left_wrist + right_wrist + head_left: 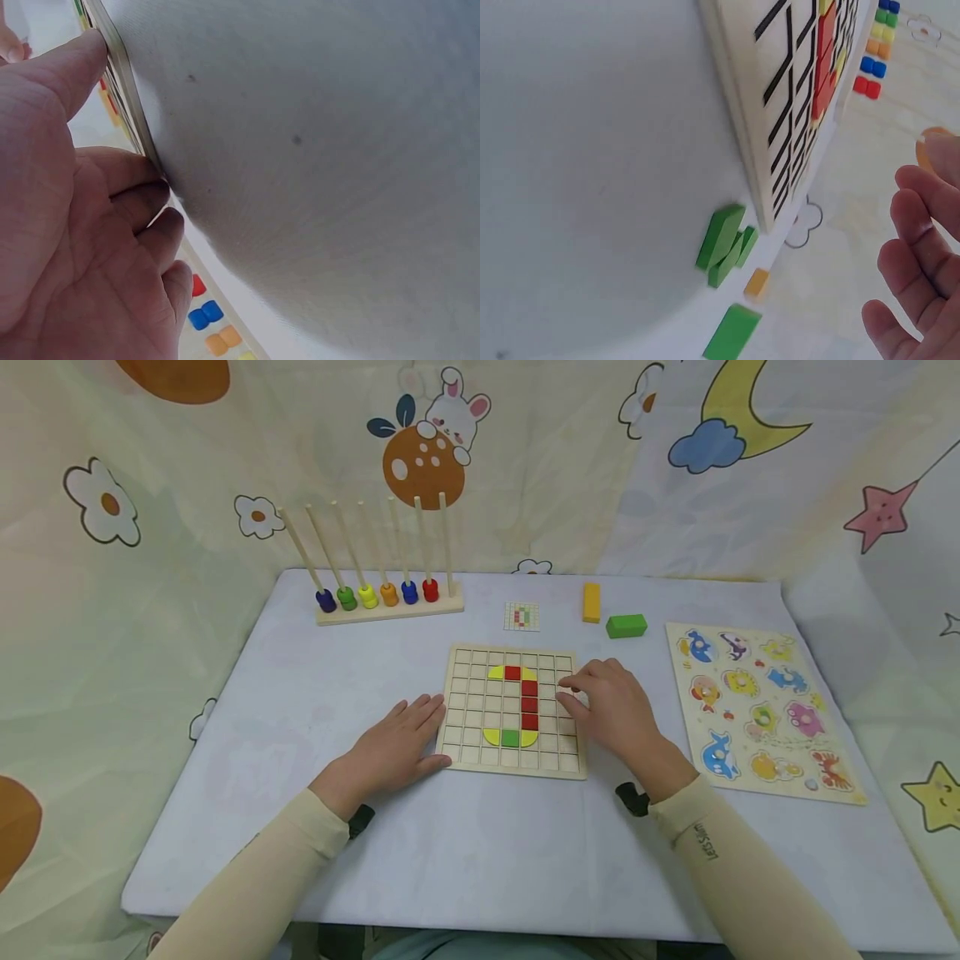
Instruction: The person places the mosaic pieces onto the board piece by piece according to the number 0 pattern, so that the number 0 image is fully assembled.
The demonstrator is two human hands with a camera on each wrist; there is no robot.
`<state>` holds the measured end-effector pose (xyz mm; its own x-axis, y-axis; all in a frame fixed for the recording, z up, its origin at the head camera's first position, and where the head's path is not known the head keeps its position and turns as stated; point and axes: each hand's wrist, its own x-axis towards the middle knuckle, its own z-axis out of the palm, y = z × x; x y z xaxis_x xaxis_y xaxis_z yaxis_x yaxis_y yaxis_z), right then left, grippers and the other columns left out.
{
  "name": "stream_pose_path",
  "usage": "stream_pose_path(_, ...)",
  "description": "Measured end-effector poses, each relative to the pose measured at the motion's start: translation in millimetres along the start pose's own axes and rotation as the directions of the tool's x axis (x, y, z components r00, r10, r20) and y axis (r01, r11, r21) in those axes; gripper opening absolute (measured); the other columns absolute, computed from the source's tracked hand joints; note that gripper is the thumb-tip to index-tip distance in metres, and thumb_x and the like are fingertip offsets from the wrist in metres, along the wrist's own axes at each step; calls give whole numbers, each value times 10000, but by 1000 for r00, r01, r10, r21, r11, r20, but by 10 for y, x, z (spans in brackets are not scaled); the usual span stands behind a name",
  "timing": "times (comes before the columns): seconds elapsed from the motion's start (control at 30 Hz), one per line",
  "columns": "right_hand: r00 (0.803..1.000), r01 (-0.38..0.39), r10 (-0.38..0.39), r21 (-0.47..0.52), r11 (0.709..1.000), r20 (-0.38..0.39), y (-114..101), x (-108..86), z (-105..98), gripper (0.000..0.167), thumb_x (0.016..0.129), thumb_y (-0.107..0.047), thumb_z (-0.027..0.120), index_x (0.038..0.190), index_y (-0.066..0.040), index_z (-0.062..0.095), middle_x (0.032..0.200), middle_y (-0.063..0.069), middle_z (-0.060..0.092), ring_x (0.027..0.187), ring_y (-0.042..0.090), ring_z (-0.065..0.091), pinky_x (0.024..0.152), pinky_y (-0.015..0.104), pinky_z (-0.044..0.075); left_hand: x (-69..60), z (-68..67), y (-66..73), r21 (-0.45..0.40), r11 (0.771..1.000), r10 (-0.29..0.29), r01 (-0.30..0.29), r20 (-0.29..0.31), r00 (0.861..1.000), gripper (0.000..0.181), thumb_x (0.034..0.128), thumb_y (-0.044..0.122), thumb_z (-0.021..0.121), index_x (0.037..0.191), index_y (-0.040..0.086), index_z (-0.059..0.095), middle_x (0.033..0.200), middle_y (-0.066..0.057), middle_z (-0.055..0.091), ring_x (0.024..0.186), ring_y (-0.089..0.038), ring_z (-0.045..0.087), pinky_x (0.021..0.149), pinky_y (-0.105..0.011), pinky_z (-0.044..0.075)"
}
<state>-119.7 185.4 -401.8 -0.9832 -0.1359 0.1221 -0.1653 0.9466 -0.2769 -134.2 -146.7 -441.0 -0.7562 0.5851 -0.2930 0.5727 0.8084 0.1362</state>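
A wooden grid board (469, 702) lies on the table between the hands, carrying yellow curved corner tiles (528, 738), red square tiles (529, 705) in a column on the right, and a green square tile (510, 738) at the bottom. My left hand (397, 747) lies with spread fingers against the board's left edge; its thumb (86, 64) touches the edge. Above the board's right edge hovers my right hand (618, 710), fingers loosely bent, with a gap between thumb and index finger. Several small green tiles (724, 244) lie beside the board, hidden by this hand in the head view.
A small pattern card (521, 617) lies behind the board. Yellow (591, 602) and green (626, 627) blocks stand behind the right hand. A pegged bead counter (390, 612) occupies the back left, and an animal puzzle board (761, 714) the right. Printed cloth surrounds the table.
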Motion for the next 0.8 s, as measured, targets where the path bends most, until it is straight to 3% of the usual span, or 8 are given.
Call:
stream_pose_path(0.5,995,-79,80,19,997,-56,449,-123,-78,314,969,-283,749,1218,-96,782,1071,114,706,1051,323,576,843,479,511,7,7,1,6,1000,-5,5,-6,1000,923,1026,623,539,1675,70,185,1775,-71,145,1653,-283,134,1347,-516,155)
stream_pose_path(0.8,993,-116,117,-36,993,8,553,-170,-55,352,950,-312,769,1219,-84,778,1069,128,704,1039,332,582,809,469,506,14,29,-10,-1,1000,0,0,-14,1000,923,1025,622,542,1674,68,189,1774,-74,146,1652,-288,138,1344,-524,163)
